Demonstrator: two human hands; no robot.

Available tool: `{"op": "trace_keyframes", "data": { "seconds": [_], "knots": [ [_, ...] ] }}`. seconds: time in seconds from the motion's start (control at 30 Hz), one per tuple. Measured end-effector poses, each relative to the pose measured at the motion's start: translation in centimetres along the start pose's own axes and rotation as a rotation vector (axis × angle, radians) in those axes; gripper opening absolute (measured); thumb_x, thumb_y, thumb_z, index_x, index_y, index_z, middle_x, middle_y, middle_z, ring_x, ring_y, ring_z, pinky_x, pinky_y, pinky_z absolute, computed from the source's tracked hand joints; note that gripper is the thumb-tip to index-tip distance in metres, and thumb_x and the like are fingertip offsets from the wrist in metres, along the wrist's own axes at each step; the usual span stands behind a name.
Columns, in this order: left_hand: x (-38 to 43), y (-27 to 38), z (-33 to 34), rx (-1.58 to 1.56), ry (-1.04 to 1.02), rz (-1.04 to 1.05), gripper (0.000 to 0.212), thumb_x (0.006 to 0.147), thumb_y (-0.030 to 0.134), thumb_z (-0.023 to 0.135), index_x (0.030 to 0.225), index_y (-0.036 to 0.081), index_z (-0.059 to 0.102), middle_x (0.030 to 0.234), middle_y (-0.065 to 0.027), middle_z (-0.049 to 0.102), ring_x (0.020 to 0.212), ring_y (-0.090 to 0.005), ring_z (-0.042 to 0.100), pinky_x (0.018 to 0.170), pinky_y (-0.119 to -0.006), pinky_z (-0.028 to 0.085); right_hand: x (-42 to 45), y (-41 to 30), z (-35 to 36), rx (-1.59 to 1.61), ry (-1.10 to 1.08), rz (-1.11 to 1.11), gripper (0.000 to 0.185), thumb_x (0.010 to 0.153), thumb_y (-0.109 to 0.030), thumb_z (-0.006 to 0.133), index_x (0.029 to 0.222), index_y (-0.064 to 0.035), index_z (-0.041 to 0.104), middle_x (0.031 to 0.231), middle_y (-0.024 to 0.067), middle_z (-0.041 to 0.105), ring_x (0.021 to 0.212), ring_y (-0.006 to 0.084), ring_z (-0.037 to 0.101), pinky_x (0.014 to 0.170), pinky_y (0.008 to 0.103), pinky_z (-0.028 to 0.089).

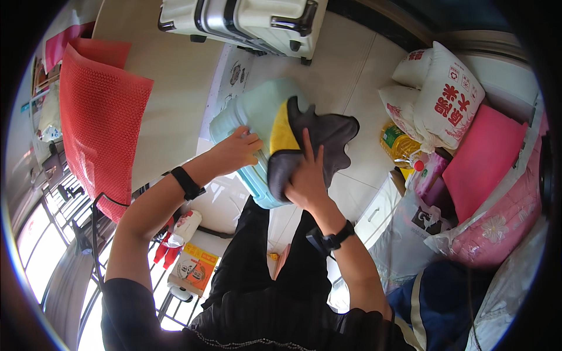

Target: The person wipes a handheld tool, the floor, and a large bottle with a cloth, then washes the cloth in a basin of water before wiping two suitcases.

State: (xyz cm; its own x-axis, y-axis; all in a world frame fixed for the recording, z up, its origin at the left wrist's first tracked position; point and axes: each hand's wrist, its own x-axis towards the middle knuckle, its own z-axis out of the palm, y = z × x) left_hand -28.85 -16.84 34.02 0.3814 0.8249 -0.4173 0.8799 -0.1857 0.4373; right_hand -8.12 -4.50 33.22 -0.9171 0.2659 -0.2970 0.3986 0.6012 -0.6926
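Observation:
A mint-green hard-shell suitcase (259, 98) stands tilted before me, just above my knees. My left hand (243, 147) grips the ridged edge of its shell with bent fingers. Spread over the case's right side is a grey microfiber cloth (329, 127) with a yellow patch and dark edging. My right hand (307, 180) holds this cloth against the case, two fingers stretched out on top and the others bent. The cloth hides part of the shell, and its far end hangs in loose folds.
A cream suitcase (263, 17) stands ahead on the tiled floor. Left is a table (175, 87) with a red mesh mat (103, 118). To the right are white rice sacks (450, 96), an oil bottle (397, 142), a plastic bag (404, 237) and pink bedding (496, 228).

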Motion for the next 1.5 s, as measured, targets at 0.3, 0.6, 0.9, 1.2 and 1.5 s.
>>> {"op": "trace_keyframes", "data": {
  "seconds": [0.3,0.6,0.9,1.2,1.5],
  "knots": [
    [-2.8,0.9,0.2,0.106,-0.242,-0.004,0.034,0.071,0.011,0.064,0.103,0.024,0.069,0.114,-0.0017,0.06,0.122,-0.0239,0.047,0.11,-0.048,0.026,5.6,1.1,1.0,-0.046,0.161,-0.196,0.028,0.072,-0.005,0.065,0.1,0.0007,0.066,0.153,0.0101,0.027,0.14,0.036,0.026,0.106,0.0452,0.038],
    [-3.1,8.3,7.1,-1.044,0.597,-1.153,0.107,0.073,0.027,0.072,0.148,-0.002,0.001,0.152,-0.0272,0.015,0.144,-0.0398,0.01,0.11,-0.063,0.013,-2.3,0.7,3.4,-0.059,0.134,0.018,0.038,0.076,-0.008,0.064,0.11,0.0063,0.061,0.148,0.0341,0.018,0.137,0.0447,0.028,0.107,0.0494,0.033],
    [0.9,9.5,6.2,-0.731,0.417,-1.29,0.146,0.046,0.034,0.092,0.149,0.004,-0.007,0.154,-0.0222,0.008,0.144,-0.0385,0.009,0.108,-0.068,0.007,6.6,5.1,0.5,0.31,-0.21,0.234,0.046,0.091,-0.021,0.048,0.13,0.0029,0.05,0.141,0.0185,0.044,0.133,0.0348,0.039,0.111,0.0511,0.025],
    [1.7,8.1,4.8,-0.552,0.239,-0.844,0.132,0.045,0.025,0.091,0.15,0.011,0.012,0.157,-0.0112,0.01,0.146,-0.0288,0.009,0.108,-0.069,-0.002,2.0,11.6,3.6,0.818,-0.36,0.443,0.057,0.093,-0.033,0.047,0.143,-0.0059,0.038,0.145,0.0213,0.032,0.135,0.0348,0.03,0.112,0.0476,0.022],
    [1.7,6.7,5.8,-0.281,0.246,-0.724,0.129,0.044,0.022,0.091,0.149,0.008,0.017,0.155,-0.0119,0.017,0.144,-0.0284,0.016,0.11,-0.064,-0.002,0.3,6.2,3.3,0.378,0.027,-0.084,0.052,0.094,-0.034,0.046,0.144,-0.022,0.039,0.154,0.0196,0.02,0.142,0.0372,0.019,0.113,0.0473,0.014]
  ]
}}
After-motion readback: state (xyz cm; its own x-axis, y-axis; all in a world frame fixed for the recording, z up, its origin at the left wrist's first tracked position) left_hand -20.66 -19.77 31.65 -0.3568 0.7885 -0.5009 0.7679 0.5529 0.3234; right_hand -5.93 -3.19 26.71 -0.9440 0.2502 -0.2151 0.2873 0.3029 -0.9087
